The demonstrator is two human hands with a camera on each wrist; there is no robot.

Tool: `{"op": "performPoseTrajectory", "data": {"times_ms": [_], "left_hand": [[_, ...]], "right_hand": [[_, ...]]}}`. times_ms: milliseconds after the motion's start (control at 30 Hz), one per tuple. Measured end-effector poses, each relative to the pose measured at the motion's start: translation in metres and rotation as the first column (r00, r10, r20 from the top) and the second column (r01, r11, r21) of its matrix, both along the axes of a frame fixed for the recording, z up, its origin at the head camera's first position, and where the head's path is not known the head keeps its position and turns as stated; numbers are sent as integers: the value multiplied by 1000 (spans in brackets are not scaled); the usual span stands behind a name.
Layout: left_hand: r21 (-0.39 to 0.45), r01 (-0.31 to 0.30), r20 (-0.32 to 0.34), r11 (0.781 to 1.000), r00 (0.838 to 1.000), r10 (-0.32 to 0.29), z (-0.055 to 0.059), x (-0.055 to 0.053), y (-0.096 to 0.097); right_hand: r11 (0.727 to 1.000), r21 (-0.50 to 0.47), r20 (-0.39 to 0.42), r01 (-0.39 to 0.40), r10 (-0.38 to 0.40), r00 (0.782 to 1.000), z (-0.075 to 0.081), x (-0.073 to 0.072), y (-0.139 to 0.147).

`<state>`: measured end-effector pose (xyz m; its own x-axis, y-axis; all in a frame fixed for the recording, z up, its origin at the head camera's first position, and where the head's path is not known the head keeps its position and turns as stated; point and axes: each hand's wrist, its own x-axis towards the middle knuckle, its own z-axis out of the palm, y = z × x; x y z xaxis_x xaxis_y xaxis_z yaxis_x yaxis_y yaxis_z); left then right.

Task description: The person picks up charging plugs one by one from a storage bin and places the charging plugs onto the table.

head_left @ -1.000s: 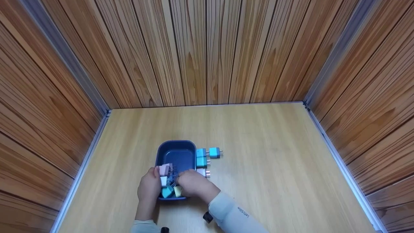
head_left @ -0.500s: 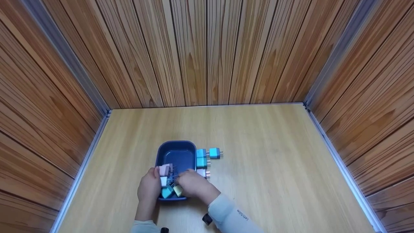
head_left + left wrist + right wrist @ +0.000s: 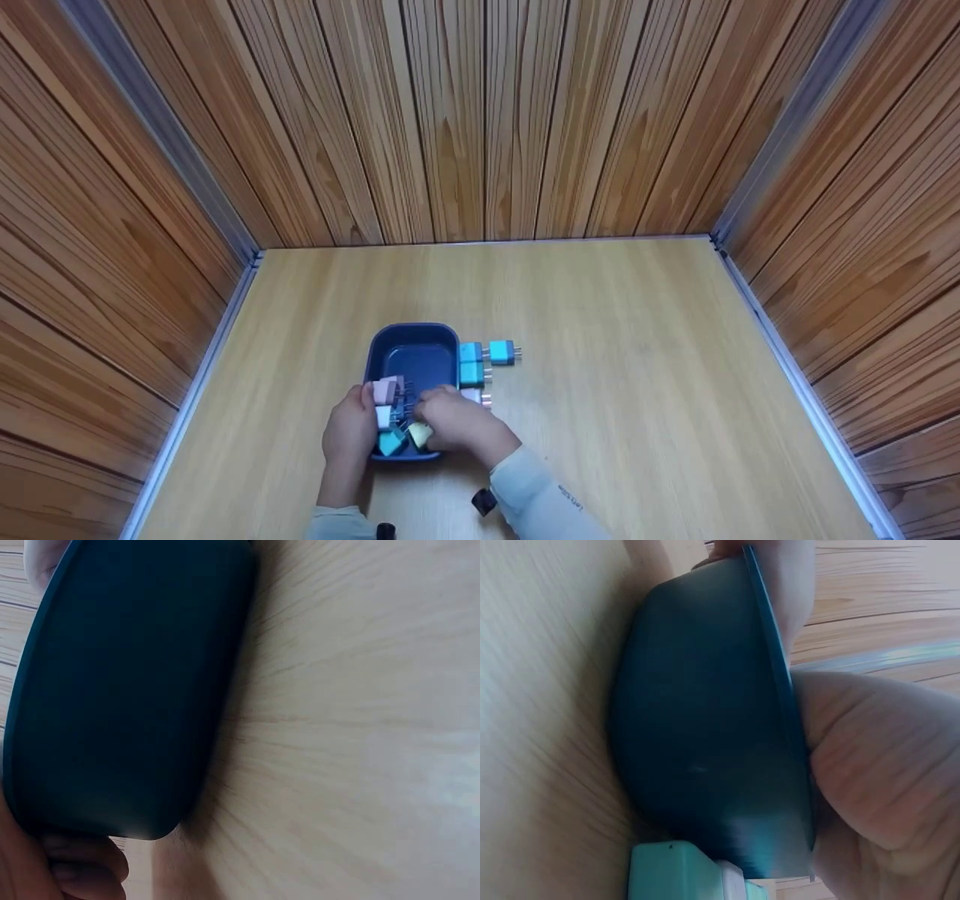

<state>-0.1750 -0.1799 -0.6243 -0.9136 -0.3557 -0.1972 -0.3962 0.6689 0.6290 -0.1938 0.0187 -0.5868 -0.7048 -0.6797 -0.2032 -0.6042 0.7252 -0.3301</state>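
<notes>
My left hand (image 3: 351, 427) grips the left side of a dark blue plastic tub (image 3: 412, 334), thumb at the rim and fingers on its outer wall. In the left wrist view, curled fingers (image 3: 86, 866) show against the tub's end. Inside the tub's near half lie several plug-like charger blocks with metal prongs: a pink plug (image 3: 385, 391), a white plug (image 3: 383, 417), a teal plug (image 3: 390, 441) and a pale yellow plug (image 3: 419, 433). My right hand (image 3: 457, 420) reaches over the right rim, right beside the yellow plug. Its fingertips are hidden, and I cannot tell what they hold.
Right of the tub, two teal plugs (image 3: 471, 373) and a pale pink plug (image 3: 472, 395) stand close along its wall. Another blue plug (image 3: 502, 352) lies farther right. Wood-panelled walls (image 3: 480, 127) border the table (image 3: 637, 375) at the back and sides.
The yellow plug has turned and shifted slightly up and right, beside my right hand. My left hand keeps its grip on the tub. The whole head view has shifted slightly.
</notes>
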Motion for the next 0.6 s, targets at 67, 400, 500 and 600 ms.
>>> {"op": "performPoseTrajectory", "data": {"times_ms": [67,400,500,600], "left_hand": [[-5,-2,-4,1000,1000,2,0,0,1],[-6,-3,23,1000,1000,3,3,-1,0],[-3,0,23,1000,1000,0,3,-1,0],[13,-5,35,1000,999,4,3,-1,1]], "right_hand": [[1000,-5,3,-9,9,1000,2,-1,2],[997,-67,25,35,-33,999,15,0,13],[991,-121,43,61,-56,997,19,1,19],[983,-166,63,74,-64,996,21,4,26]]}}
